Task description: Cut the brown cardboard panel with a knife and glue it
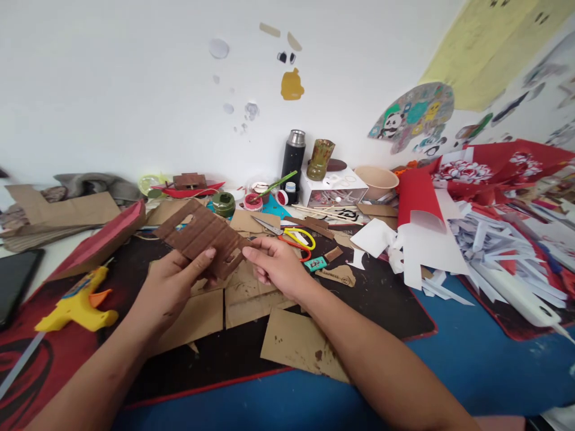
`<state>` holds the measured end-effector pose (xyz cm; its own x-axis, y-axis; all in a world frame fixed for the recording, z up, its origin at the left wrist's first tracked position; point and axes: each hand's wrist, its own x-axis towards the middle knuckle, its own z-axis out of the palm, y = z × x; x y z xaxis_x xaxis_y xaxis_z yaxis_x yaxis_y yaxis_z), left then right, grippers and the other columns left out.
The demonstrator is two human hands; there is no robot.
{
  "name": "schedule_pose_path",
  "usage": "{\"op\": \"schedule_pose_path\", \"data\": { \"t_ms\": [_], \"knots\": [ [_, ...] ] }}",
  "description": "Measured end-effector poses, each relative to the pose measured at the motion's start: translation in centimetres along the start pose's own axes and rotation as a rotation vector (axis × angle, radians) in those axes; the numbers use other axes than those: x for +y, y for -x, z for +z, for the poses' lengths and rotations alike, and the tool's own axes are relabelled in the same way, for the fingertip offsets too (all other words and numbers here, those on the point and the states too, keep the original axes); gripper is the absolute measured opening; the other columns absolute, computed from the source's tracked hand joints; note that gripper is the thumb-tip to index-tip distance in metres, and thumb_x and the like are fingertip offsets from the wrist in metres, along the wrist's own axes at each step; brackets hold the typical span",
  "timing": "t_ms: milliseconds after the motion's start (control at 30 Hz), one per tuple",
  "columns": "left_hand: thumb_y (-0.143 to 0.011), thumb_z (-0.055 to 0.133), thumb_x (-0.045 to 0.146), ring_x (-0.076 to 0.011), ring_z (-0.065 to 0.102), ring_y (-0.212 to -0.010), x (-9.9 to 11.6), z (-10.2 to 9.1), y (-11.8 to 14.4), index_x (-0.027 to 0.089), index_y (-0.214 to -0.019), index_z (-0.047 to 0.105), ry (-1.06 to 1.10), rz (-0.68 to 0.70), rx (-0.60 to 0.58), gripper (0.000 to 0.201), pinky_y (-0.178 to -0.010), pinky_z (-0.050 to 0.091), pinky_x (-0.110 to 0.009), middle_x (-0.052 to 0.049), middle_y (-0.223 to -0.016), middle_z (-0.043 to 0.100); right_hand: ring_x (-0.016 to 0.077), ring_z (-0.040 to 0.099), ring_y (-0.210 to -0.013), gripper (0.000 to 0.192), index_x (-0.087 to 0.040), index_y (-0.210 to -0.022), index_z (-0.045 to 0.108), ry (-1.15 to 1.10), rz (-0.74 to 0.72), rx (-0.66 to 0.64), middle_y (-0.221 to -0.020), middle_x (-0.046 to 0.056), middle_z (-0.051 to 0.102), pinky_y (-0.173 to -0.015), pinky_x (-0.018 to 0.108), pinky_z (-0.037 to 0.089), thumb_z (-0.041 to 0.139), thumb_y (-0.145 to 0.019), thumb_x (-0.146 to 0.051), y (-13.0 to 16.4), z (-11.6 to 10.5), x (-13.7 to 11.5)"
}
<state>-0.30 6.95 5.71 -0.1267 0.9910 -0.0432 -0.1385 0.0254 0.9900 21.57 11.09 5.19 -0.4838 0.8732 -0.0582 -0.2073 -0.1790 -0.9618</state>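
Note:
Between my hands a brown-painted piece of cardboard (202,230) is held up above the mat, with ridges across it and small cut-out openings near its ends. My left hand (179,278) grips its lower left edge, thumb on the front face. At its right end my right hand (274,260) pinches the edge between thumb and fingers. Just beyond the right hand lie scissors (299,237) with yellow and orange handles. A small teal cutter (315,264) rests beside them. Below the held piece are flat cardboard sheets (305,344).
A yellow glue gun (81,302) lies at left near a red cardboard boat hull (99,239). At the back stand paint jars (223,203), a black thermos (293,158) and a white box (332,188). Red paper (420,197) and white paper strips (507,251) crowd the right.

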Motion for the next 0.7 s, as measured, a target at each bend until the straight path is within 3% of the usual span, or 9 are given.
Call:
{"op": "schedule_pose_path", "data": {
  "t_ms": [200,400,600,700],
  "knots": [
    [-0.07,0.101,0.058,-0.0158,0.065,-0.066,0.7,1.0,0.1,0.021,-0.096,0.083,0.027,-0.014,0.033,0.049,-0.046,0.052,-0.023,-0.006,-0.093,0.082,0.009,0.046,-0.048,0.049,-0.024,-0.109,0.066,0.013,0.075,-0.144,-0.061,-0.011,0.057,-0.047,0.025,0.031,0.088,-0.089,-0.063,0.4,0.2,-0.3],
    [-0.066,0.102,0.046,-0.0122,0.061,-0.054,0.7,1.5,0.2,0.019,-0.093,0.081,0.096,-0.105,0.044,0.043,-0.043,0.053,-0.022,-0.001,-0.077,0.076,0.0084,0.044,-0.047,0.051,-0.025,-0.105,0.062,-0.041,0.099,-0.161,-0.061,-0.012,0.055,-0.047,0.024,0.029,0.09,-0.086,-0.063,0.4,0.3,-0.3],
    [-0.067,0.1,0.045,-0.012,0.061,-0.053,0.3,1.5,0.0,0.021,-0.098,0.08,0.105,-0.138,0.051,0.044,-0.042,0.052,-0.022,-0.003,-0.081,0.079,0.0085,0.039,-0.046,0.053,-0.025,-0.101,0.062,-0.073,0.079,-0.178,-0.056,-0.013,0.052,-0.047,0.025,0.028,0.092,-0.084,-0.064,0.6,0.4,-0.4],
    [-0.069,0.099,0.054,-0.0151,0.066,-0.062,0.3,1.2,-0.2,0.02,-0.107,0.081,0.077,-0.122,0.063,0.054,-0.043,0.052,-0.023,-0.008,-0.094,0.083,0.0088,0.04,-0.047,0.053,-0.025,-0.1,0.063,-0.077,0.084,-0.155,-0.056,-0.012,0.052,-0.048,0.025,0.028,0.093,-0.083,-0.065,0.5,0.4,-0.4]
  ]
}}
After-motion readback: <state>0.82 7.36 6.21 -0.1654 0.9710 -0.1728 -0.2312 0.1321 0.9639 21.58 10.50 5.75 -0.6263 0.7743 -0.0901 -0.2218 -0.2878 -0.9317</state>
